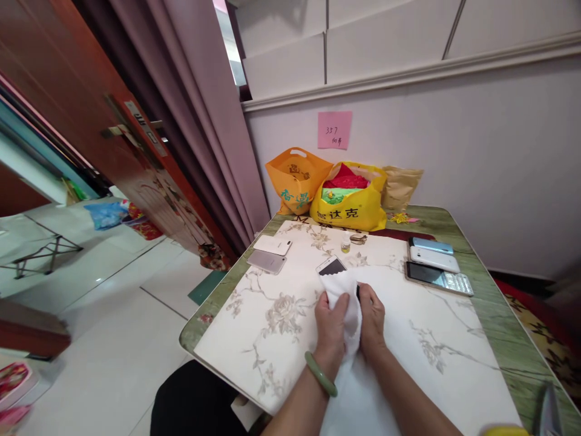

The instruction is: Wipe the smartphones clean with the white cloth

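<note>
My left hand [330,325], a green bangle on its wrist, is closed on a white cloth [341,286], thumb on top. Beside it my right hand [373,318] is closed at the cloth's right edge, around a small dark thing that shows only as a black edge between the fingers. Just past the cloth, a white smartphone [332,267] with a dark screen shows its upper part. The cloth covers its lower part, and I cannot tell whether it is held or rests on the table. More white fabric [363,393] spreads beneath my forearms.
Two phones [267,261] lie at left, several more [438,280] at right. A small bottle [345,244] and brown glasses [358,238] lie beyond my hands. Orange [295,188] and yellow [349,212] bags stand against the wall. A blade [548,409] shows at the near right corner.
</note>
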Action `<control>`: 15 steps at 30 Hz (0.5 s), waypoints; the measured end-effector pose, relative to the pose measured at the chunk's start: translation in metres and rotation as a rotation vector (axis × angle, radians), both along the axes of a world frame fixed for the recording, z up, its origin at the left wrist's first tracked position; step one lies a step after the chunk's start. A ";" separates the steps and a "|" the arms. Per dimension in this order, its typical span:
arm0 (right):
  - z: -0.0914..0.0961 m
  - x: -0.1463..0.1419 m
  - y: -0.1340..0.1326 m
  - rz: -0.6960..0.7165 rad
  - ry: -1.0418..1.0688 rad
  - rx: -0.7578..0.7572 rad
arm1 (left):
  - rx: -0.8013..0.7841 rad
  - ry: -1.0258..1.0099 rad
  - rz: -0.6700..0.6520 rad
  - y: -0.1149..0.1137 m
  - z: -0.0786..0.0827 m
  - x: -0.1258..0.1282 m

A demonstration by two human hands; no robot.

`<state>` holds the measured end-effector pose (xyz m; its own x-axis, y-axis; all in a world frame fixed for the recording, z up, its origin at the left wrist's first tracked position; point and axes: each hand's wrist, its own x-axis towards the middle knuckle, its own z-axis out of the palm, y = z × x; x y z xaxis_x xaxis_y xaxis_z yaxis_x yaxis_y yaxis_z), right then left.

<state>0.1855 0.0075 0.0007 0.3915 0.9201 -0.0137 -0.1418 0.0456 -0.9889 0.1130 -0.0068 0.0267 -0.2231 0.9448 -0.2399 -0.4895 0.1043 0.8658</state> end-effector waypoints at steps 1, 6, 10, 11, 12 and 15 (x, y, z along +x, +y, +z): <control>0.000 -0.001 0.000 0.046 0.016 0.009 | -0.002 0.007 -0.003 0.002 0.001 -0.002; 0.001 -0.006 -0.002 0.271 -0.046 0.083 | 0.009 -0.028 0.078 0.017 0.012 -0.027; 0.001 -0.005 -0.001 0.436 -0.078 0.116 | 0.033 0.113 0.045 0.018 0.013 -0.039; 0.001 -0.004 0.000 0.422 -0.074 0.098 | 0.035 0.142 0.004 0.017 0.011 -0.039; 0.000 -0.003 0.001 0.383 -0.067 0.073 | 0.036 0.164 -0.041 0.015 0.008 -0.038; -0.003 -0.002 0.003 0.211 -0.060 0.015 | 0.046 0.222 -0.118 0.010 0.003 -0.034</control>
<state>0.1837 0.0101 -0.0023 0.1900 0.9816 0.0178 -0.0903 0.0355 -0.9953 0.0795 0.0033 0.0297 -0.1529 0.9763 -0.1532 -0.2734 0.1072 0.9559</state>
